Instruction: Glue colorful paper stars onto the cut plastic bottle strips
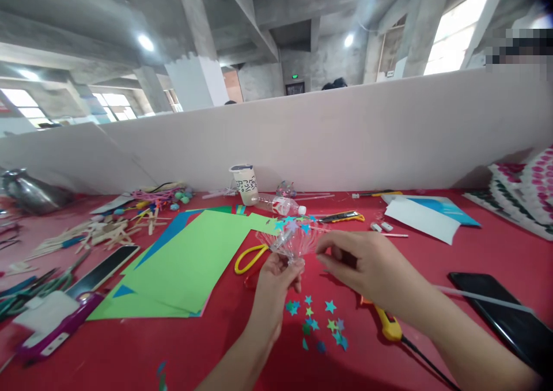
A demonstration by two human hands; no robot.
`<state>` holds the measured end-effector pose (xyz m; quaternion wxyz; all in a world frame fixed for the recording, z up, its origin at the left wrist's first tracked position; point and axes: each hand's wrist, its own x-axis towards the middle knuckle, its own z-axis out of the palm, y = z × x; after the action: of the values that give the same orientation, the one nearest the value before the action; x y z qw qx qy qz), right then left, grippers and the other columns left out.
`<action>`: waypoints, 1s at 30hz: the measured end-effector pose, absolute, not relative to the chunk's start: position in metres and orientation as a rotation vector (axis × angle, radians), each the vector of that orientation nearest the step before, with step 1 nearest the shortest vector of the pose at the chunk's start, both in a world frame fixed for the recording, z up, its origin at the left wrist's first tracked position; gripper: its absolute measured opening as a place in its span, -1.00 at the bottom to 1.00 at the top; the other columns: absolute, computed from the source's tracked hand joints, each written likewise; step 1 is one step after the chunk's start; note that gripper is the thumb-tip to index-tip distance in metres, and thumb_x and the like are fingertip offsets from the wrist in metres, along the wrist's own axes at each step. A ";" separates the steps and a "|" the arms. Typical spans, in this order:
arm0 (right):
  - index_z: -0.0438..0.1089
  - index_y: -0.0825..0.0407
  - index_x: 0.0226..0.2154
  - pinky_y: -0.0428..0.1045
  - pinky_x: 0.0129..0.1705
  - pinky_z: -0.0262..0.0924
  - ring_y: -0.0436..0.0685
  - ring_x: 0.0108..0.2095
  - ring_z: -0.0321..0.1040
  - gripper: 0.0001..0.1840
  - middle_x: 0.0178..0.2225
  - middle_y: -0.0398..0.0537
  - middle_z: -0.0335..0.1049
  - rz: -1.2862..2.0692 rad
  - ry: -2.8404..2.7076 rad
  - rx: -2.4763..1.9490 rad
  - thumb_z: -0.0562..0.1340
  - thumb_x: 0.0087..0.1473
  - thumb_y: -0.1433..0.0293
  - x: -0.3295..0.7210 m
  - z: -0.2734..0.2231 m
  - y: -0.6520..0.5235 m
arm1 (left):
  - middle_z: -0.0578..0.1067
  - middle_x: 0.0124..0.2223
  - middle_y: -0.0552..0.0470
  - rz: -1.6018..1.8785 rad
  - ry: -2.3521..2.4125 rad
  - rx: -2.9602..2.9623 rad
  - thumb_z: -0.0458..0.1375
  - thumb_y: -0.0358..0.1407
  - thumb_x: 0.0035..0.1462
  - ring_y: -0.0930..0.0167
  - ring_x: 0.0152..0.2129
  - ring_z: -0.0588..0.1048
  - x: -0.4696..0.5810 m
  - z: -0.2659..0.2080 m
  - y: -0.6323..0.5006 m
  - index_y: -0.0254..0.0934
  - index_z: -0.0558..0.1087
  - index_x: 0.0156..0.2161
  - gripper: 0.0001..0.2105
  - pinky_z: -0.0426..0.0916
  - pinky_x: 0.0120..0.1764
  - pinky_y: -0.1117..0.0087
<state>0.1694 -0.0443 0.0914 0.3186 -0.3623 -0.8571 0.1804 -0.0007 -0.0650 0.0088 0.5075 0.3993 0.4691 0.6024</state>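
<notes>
My left hand [274, 281] grips the narrow base of a clear plastic bottle piece [299, 246], cut into thin strips that fan outward. Several blue paper stars sit along its upper edge. Close to the right side of the fan is my right hand [367, 261], thumb and fingers drawn together in a pinch; whatever lies between them is too small to make out. Below both hands, loose blue and green stars [330, 306] are scattered on the red table [250, 356]. Yellow-handled scissors [248, 259] lie partly behind my left hand.
Green paper sheets [190, 264] lie left, a yellow corded tool [390, 326] under my right forearm. Behind stand a paper cup [245, 183] and a clear bottle [279, 205] on its side, near a utility knife [341, 216]. A black phone [496, 310] lies right; a white partition [324, 137] rises behind.
</notes>
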 end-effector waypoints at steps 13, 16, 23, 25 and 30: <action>0.22 0.00 -0.52 -0.16 -0.63 -0.12 -0.09 -0.69 -0.01 -0.86 -0.70 -0.32 0.10 0.358 -2.133 -1.015 0.15 0.05 0.43 0.153 0.073 -0.042 | 0.28 -0.47 0.18 1.500 1.089 1.012 0.17 -0.39 0.01 0.57 -0.59 0.22 0.006 0.008 -0.070 -0.25 0.26 -0.37 -0.86 0.22 -0.54 0.53; 0.14 0.01 -0.57 -0.14 -0.62 -0.18 -0.09 -0.69 -0.10 -0.78 -0.71 -0.32 0.03 0.308 -2.113 -1.016 0.11 0.07 0.41 0.152 0.072 -0.043 | 0.31 -0.48 0.18 1.520 1.114 1.016 0.18 -0.42 -0.02 0.57 -0.60 0.24 0.007 0.007 -0.072 -0.25 0.29 -0.36 -0.87 0.22 -0.51 0.52; 0.17 0.01 -0.55 -0.11 -0.60 -0.24 -0.07 -0.68 -0.12 -0.81 -0.70 -0.29 0.04 0.201 -2.100 -1.019 0.07 0.07 0.41 0.151 0.063 -0.044 | 0.42 -0.43 0.09 1.553 1.151 0.948 0.26 -0.40 -0.11 0.53 -0.54 0.33 0.013 0.016 -0.074 -0.30 0.35 -0.50 -0.86 0.28 -0.46 0.51; 0.16 0.01 -0.56 -0.10 -0.60 -0.25 -0.07 -0.69 -0.13 -0.81 -0.71 -0.29 0.02 0.183 -2.107 -1.015 0.07 0.07 0.42 0.151 0.063 -0.045 | 0.41 -0.45 0.11 1.567 1.147 0.946 0.26 -0.38 -0.10 0.54 -0.55 0.32 0.013 0.017 -0.073 -0.30 0.36 -0.51 -0.87 0.28 -0.46 0.51; 0.26 0.01 -0.54 -0.11 -0.62 -0.22 -0.07 -0.70 -0.10 -0.83 -0.72 -0.29 0.09 0.180 -2.142 -0.985 0.09 0.06 0.41 0.153 0.070 -0.048 | 0.40 -0.46 0.13 1.613 1.098 0.915 0.25 -0.34 -0.07 0.57 -0.56 0.31 0.007 0.011 -0.071 -0.31 0.37 -0.54 -0.84 0.29 -0.41 0.52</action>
<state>0.1531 -0.0480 0.0698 0.3789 -0.3855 -0.8384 0.0703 0.0075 -0.0707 0.0110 0.4734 0.3741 0.4486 0.6593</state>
